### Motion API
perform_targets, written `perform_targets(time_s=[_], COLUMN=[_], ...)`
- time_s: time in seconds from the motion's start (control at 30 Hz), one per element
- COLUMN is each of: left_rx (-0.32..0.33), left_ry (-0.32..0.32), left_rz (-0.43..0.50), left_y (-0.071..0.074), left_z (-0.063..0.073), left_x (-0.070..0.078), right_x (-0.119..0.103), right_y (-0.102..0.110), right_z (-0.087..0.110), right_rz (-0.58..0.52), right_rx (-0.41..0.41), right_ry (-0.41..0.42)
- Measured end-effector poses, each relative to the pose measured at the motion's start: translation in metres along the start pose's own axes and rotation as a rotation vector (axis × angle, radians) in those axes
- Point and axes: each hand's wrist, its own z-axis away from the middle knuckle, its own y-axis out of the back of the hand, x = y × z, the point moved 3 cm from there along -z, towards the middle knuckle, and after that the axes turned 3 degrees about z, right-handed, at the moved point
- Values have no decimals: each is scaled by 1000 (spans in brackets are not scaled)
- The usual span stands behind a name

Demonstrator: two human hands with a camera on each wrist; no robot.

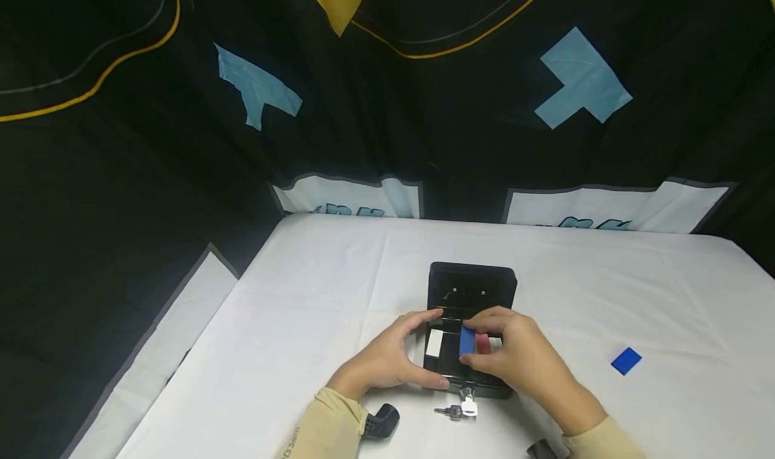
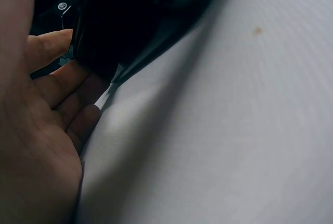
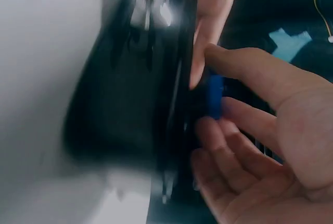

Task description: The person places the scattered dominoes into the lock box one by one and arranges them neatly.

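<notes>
A small black metal cash box point(image 1: 449, 371) stands on the white table with its lid point(image 1: 472, 287) raised. My left hand point(image 1: 390, 355) grips the box's left side, thumb along the front rim and fingers toward the hinge; in the left wrist view the fingers point(image 2: 67, 86) lie against the dark wall. Over the box, my right hand point(image 1: 514, 351) pinches a blue block point(image 1: 467, 342) between thumb and fingers. Beside that block sits a reddish-pink piece point(image 1: 482, 343), partly covered by the right hand. A white piece point(image 1: 434, 343) lies in the left part of the box.
Keys point(image 1: 451, 412) hang at the box's front lock. To the right, a blue rectangular piece point(image 1: 626, 361) lies on the white tablecloth point(image 1: 290, 324). Black fabric point(image 1: 387, 122) with blue tape patches rises behind the table.
</notes>
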Motion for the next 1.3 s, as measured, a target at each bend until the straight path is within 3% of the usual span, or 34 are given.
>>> perform_targets(time_s=[0.2,0.53,1.1,1.3], left_rx=[-5,-11,-2,-8], left_ry=[0,-42,-45,-46], left_rz=[-1,-3,-6,-13], left_y=[0,-1,0,0], left_z=[1,0,1,1], left_x=[-1,2,1,1], right_x=[-8,-13,-14,-11], right_y=[-24,-40,-44,-33], right_z=[-11,-14,-14,-9], right_rz=[34,147,149,79], right_rx=[-71,-91,-44,23], right_ry=[24,27,51,13])
